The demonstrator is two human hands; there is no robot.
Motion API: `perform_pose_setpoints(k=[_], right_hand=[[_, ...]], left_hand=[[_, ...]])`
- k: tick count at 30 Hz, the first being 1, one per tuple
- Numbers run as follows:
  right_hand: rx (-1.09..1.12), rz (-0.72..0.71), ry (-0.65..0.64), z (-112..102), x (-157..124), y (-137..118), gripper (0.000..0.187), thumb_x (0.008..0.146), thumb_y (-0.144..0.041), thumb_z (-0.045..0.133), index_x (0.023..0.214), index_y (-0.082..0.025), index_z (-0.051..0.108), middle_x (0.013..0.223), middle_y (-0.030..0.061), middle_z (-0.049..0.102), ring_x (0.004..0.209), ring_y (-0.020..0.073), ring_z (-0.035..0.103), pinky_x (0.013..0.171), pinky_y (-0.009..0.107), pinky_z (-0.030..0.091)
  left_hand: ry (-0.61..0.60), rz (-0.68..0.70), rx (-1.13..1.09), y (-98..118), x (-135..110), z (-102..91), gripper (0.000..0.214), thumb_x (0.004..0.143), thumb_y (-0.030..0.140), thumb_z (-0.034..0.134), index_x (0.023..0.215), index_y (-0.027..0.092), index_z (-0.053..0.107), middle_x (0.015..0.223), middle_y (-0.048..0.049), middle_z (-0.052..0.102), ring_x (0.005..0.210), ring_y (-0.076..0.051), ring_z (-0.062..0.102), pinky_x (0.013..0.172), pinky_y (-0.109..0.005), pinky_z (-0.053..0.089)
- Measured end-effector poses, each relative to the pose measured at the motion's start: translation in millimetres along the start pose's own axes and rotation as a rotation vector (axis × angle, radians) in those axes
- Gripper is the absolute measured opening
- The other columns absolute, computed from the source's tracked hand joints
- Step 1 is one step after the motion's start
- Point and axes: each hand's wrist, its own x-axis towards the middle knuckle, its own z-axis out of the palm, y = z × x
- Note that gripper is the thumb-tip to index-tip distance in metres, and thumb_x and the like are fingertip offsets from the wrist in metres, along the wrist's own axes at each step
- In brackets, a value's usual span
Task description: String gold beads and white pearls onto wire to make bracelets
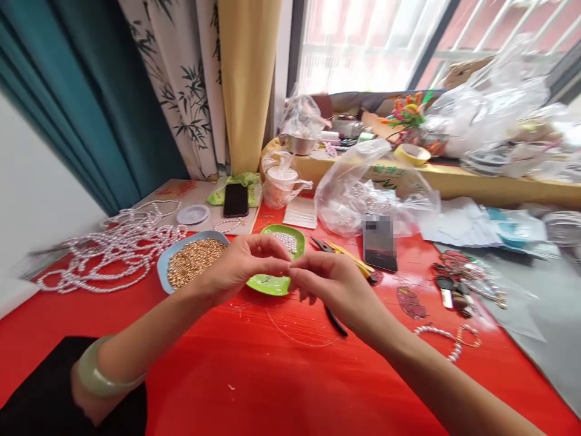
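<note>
My left hand (247, 263) and my right hand (324, 275) meet fingertip to fingertip over the green dish (267, 286). Both are closed in a pinch, and what sits between the fingertips is too small to make out. A thin thread (299, 343) curves over the red table just below them; whether it runs up to my fingers cannot be seen. Small pale pearl beads (287, 242) lie in the dish's far part. Beside my left wrist, a blue dish (164, 266) holds many gold beads (195, 261), partly hidden by my forearm.
Pliers with yellow handles (351, 255) lie right of the green dish, near a grey phone (380, 245). Strings of pearl beads (113, 248) heap at the left. A black phone (236, 200), a bagged cup (280, 181) and plastic bags (349, 200) stand behind. Finished-looking bead strands (447, 336) lie right.
</note>
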Motion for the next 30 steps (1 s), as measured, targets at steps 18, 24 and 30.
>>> perform_pose_setpoints(k=[18, 24, 30], right_hand=[[0.046, 0.021, -0.084, 1.7, 11.1, 38.5, 0.025, 0.089, -0.029, 0.053, 0.11, -0.014, 0.057, 0.106, 0.0065, 0.061, 0.087, 0.018, 0.062, 0.073, 0.038, 0.052], [-0.022, 0.029, -0.064, -6.1, 17.2, 50.8, 0.026, 0.089, -0.029, 0.053, 0.11, -0.015, 0.057, 0.107, 0.0067, 0.061, 0.088, 0.0183, 0.062, 0.074, 0.038, 0.052], [-0.113, -0.019, -0.051, -10.1, 16.5, 46.8, 0.028, 0.088, -0.03, 0.054, 0.111, -0.016, 0.057, 0.113, 0.0064, 0.059, 0.094, 0.0216, 0.06, 0.078, 0.04, 0.05]], left_hand=[[0.279, -0.016, 0.111, -12.2, -3.9, 17.2, 0.022, 0.051, 0.032, 0.081, 0.065, 0.019, 0.069, 0.067, 0.0012, 0.07, 0.063, -0.014, 0.063, 0.06, -0.02, 0.053], [0.329, 0.031, 0.22, -22.6, 5.1, 14.8, 0.024, 0.052, 0.037, 0.079, 0.066, 0.02, 0.07, 0.065, -0.0001, 0.068, 0.062, -0.015, 0.061, 0.055, -0.019, 0.05], [0.324, 0.067, 0.269, -21.8, 6.1, 7.5, 0.025, 0.052, 0.04, 0.078, 0.064, 0.019, 0.07, 0.068, -0.0013, 0.067, 0.06, -0.013, 0.056, 0.052, -0.02, 0.046]])
